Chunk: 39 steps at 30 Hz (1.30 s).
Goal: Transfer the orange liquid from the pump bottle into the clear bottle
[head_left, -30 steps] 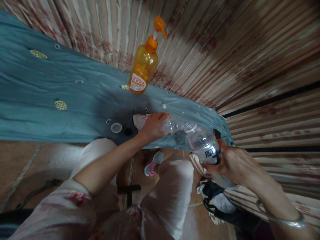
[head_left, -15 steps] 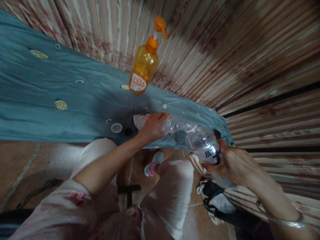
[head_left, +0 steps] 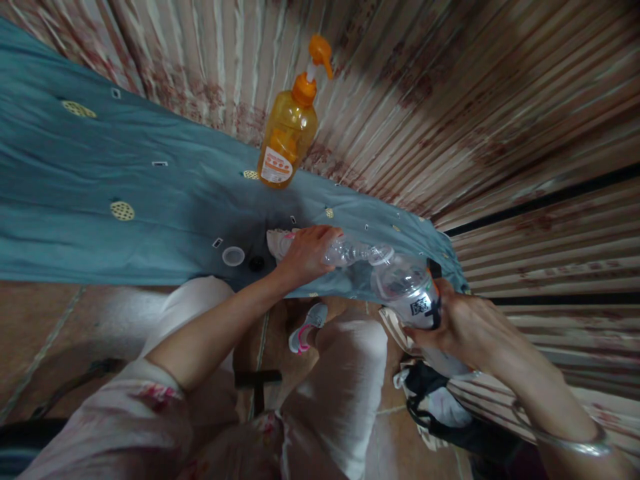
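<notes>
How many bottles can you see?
3. An orange pump bottle stands on the blue cloth by the curtain. A clear bottle lies tipped in the left hand. Another clear bottle is in the right hand. More may be hidden.

An orange pump bottle (head_left: 287, 133) stands on teal, seemingly yellow-dotted cloth (head_left: 100, 200).

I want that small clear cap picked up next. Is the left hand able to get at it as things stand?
Probably not right away: the left hand grips a clear bottle, though the cap lies uncovered on the blue cloth nearby.
</notes>
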Each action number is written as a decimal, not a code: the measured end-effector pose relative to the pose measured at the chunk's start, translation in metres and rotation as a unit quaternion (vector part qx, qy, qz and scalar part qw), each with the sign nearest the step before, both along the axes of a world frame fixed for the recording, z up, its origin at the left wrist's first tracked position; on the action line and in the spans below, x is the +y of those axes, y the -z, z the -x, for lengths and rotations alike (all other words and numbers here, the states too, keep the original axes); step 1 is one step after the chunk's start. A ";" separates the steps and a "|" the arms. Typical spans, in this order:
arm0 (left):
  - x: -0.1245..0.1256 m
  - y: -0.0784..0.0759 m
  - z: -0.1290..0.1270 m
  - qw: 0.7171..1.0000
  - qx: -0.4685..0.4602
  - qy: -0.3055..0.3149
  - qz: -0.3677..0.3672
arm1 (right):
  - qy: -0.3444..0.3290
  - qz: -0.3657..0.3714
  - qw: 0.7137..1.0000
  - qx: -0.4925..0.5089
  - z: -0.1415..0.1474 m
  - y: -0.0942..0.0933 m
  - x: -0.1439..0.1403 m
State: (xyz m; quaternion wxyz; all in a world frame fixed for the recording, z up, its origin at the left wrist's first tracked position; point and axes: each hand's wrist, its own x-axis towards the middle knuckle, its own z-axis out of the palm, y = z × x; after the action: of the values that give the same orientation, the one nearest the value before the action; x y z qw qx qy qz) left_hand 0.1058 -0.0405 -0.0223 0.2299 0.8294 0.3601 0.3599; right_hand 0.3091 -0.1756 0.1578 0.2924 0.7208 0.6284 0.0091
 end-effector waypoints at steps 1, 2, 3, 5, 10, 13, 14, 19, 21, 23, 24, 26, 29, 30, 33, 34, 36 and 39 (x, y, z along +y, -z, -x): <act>0.000 0.000 0.000 1.000 -0.001 0.000 -0.001 | -0.001 0.000 1.000 0.001 0.000 0.000 0.000; 0.000 0.000 0.000 1.000 -0.003 0.000 -0.002 | -0.002 0.000 1.000 0.002 0.000 -0.001 0.000; 0.000 0.001 -0.001 1.000 -0.005 0.000 -0.003 | -0.003 0.000 1.000 0.002 0.001 -0.001 0.001; 0.001 0.002 -0.001 1.000 -0.009 -0.001 -0.006 | -0.001 0.001 1.000 0.000 0.002 -0.002 0.002; 0.001 0.004 0.000 1.000 -0.015 0.004 -0.005 | 0.005 0.002 1.000 -0.011 0.004 -0.002 0.003; 0.001 0.005 0.000 1.000 -0.017 0.004 -0.009 | -0.007 -0.008 1.000 -0.005 0.003 -0.002 0.002; 0.001 0.004 0.000 1.000 -0.017 0.003 -0.009 | -0.012 -0.012 1.000 -0.002 0.003 -0.001 0.002; 0.000 0.002 -0.001 1.000 -0.008 -0.002 -0.004 | -0.023 -0.022 0.999 -0.003 0.000 0.000 0.000; 0.000 0.001 0.000 1.000 -0.004 0.000 -0.001 | -0.028 -0.018 0.999 -0.006 -0.001 0.001 0.000; 0.001 0.001 -0.001 1.000 -0.004 -0.001 -0.001 | -0.032 -0.015 0.999 -0.008 -0.002 0.001 0.000; 0.001 0.002 -0.001 1.000 -0.006 -0.001 -0.002 | -0.032 -0.013 0.999 -0.007 -0.002 0.001 0.000; 0.001 0.002 -0.001 1.000 -0.008 0.000 -0.005 | -0.022 -0.006 1.000 -0.006 -0.002 0.000 0.000; 0.001 0.002 -0.001 1.000 -0.009 0.000 -0.005 | -0.008 0.000 1.000 -0.005 0.000 -0.001 0.000; 0.001 0.002 -0.001 1.000 -0.009 -0.001 -0.004 | -0.005 -0.001 1.000 -0.005 0.000 -0.001 0.000; 0.000 0.002 -0.001 1.000 -0.012 -0.002 -0.003 | -0.007 -0.008 1.000 -0.002 0.000 0.000 0.000; 0.000 0.002 -0.001 1.000 -0.012 -0.001 -0.004 | -0.010 -0.010 1.000 -0.001 0.000 0.000 0.000; 0.000 0.002 -0.001 1.000 -0.015 0.001 -0.006 | -0.018 -0.017 1.000 -0.001 -0.001 0.000 0.000; 0.000 0.002 -0.001 1.000 -0.017 -0.001 -0.009 | -0.020 -0.019 1.000 0.004 -0.002 0.000 0.000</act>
State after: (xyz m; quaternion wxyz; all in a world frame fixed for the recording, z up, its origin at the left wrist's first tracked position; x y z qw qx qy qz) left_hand 0.1065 -0.0403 -0.0246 0.2279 0.8248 0.3539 0.3775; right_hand 0.3107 -0.1757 0.1575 0.2763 0.7132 0.6438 0.0243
